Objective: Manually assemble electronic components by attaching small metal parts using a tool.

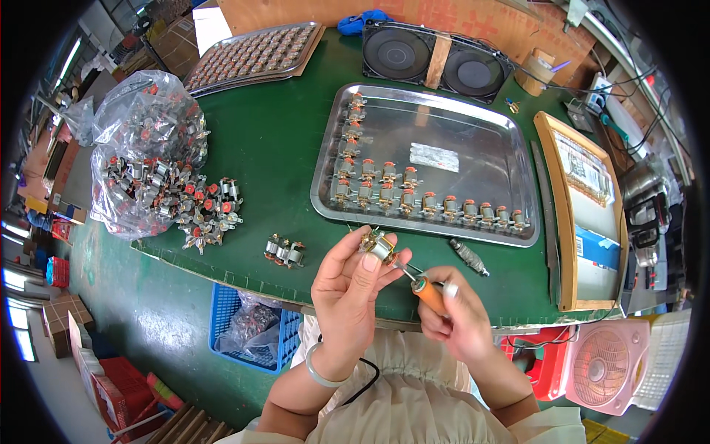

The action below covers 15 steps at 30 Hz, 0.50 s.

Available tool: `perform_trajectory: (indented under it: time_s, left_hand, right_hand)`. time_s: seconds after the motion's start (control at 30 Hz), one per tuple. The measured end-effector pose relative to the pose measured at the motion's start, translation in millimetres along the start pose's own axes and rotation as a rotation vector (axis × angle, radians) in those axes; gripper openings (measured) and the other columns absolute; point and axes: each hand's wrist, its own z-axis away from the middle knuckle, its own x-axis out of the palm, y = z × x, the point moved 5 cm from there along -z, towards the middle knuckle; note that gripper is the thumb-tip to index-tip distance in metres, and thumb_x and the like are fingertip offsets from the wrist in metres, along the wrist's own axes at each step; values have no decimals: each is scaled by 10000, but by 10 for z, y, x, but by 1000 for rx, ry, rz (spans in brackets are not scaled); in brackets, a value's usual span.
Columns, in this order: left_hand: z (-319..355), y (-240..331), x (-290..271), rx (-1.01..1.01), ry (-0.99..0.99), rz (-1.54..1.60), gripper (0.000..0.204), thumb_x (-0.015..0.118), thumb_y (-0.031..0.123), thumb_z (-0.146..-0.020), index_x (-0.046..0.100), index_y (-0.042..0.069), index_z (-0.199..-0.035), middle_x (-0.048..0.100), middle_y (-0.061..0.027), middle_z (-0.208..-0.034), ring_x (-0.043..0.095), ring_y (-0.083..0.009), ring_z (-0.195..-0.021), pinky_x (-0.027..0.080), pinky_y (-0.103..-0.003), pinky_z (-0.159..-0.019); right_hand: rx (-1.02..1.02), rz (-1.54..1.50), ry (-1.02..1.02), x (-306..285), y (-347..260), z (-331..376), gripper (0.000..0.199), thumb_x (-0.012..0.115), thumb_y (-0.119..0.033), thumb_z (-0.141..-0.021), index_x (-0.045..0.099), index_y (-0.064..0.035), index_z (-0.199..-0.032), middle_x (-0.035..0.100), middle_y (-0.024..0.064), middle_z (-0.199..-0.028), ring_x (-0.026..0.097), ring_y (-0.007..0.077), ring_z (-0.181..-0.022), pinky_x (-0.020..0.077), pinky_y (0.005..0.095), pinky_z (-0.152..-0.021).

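Note:
Just in front of the bench edge, my left hand (346, 300) pinches a small metal motor-like part (379, 246) between thumb and fingers. My right hand (460, 314) is closed around an orange-handled tool (429, 294) with a thin metal shaft. The shaft points up and left at the lower end of the part; whether it touches cannot be made out. Beyond my hands lies a shallow steel tray (473, 118) with similar parts lined up along its left and front sides. A few loose parts (284, 250) rest on the bench left of my left hand.
Left on the green bench (259, 148), a clear plastic bag (148, 111) spills a heap of parts (211, 207). Behind it sits a filled tray (255, 55). Two black fans (399, 53) stand at the back. A wooden frame (566, 222) and a grey cylindrical piece (469, 257) lie right.

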Motion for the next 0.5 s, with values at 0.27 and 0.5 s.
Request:
perform_trajectory:
  time_s: [0.27,0.5]
  left_hand:
    - [43,24,-2,49,-22,-57,331,517,83,-869,436,1,-1179,576,-182,-1049,607,-294,-906,528,-340,-753]
    - [38,1,13,36,-41,-45,335,520,80,-866,434,-1,-1179,575,-188,-1048,609,-299,-896,530,-346,-752]
  right_hand:
    - [-75,374,55,-55,-133,3,242,463,-213,-907,529,20,-914,498,28,-705,421,60,-530,344,185,-488]
    - [-314,627,87,-18,-247,26,317,437,-287,-918,478,27,-892,530,33,-715,439,62,-527,324,215,-437]
